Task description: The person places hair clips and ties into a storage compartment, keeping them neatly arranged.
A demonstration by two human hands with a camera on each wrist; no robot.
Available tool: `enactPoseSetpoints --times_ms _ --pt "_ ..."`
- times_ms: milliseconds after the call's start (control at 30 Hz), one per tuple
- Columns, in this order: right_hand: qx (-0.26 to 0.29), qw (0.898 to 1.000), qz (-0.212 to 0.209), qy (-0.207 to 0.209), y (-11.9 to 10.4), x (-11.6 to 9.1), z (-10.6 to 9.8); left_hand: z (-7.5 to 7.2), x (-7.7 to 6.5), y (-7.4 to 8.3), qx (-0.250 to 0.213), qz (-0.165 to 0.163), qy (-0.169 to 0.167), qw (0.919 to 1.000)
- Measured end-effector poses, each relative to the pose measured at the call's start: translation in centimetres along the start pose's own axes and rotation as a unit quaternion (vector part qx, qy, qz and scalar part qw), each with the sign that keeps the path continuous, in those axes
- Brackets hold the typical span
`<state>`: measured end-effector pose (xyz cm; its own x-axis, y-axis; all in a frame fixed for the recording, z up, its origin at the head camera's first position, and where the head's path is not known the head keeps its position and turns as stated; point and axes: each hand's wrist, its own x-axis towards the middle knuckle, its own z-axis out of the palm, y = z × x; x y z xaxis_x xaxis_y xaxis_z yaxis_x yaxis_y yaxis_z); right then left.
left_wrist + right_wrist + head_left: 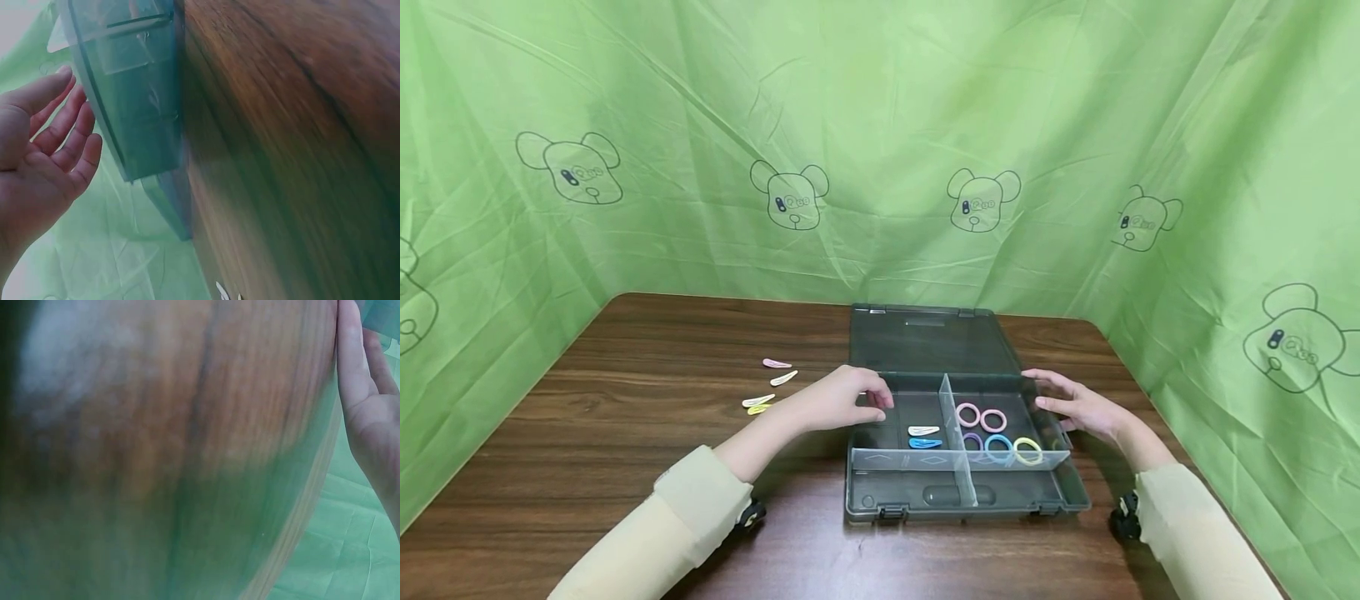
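Observation:
A dark translucent divided box (917, 496) lies on the table with its lid (928, 342) laid back. My left hand (848, 398) hovers over the box's left side, fingers loosely bent; the left wrist view shows nothing in them. Below it, the back left compartment holds a white hair clip (923, 431) and a blue hair clip (925, 443). Pink hair ties (967, 415), a purple one (972, 442), a blue one (998, 448) and a yellow one (1027, 451) lie in the back right compartment. With mostly straight fingers, my right hand (1082, 408) rests against the box's right side.
On the wooden table (625, 417), left of the box, lie a pink hair clip (777, 363), white hair clips (784, 378) and a yellow hair clip (760, 409). Green cloth (880, 100) hangs behind and beside the table.

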<state>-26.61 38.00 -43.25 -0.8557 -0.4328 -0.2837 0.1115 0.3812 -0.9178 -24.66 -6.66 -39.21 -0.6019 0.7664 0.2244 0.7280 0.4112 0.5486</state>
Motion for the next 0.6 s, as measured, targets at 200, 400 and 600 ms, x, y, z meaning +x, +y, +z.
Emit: enactPoseSetpoints --times_ms 200,400,600 --pt "0.002 1.0 -0.002 0.0 -0.2 -0.1 0.0 -1.2 -1.6 0.1 0.009 0.0 0.023 0.9997" --pt "0.009 1.0 -0.003 -0.004 -0.3 -0.2 0.2 -2.3 -3.5 -0.2 0.042 -0.008 0.052 0.9977" --pt "0.005 1.0 -0.002 -0.004 -0.3 -0.2 0.3 -3.6 -5.8 -1.0 0.081 -0.026 0.076 0.9935"
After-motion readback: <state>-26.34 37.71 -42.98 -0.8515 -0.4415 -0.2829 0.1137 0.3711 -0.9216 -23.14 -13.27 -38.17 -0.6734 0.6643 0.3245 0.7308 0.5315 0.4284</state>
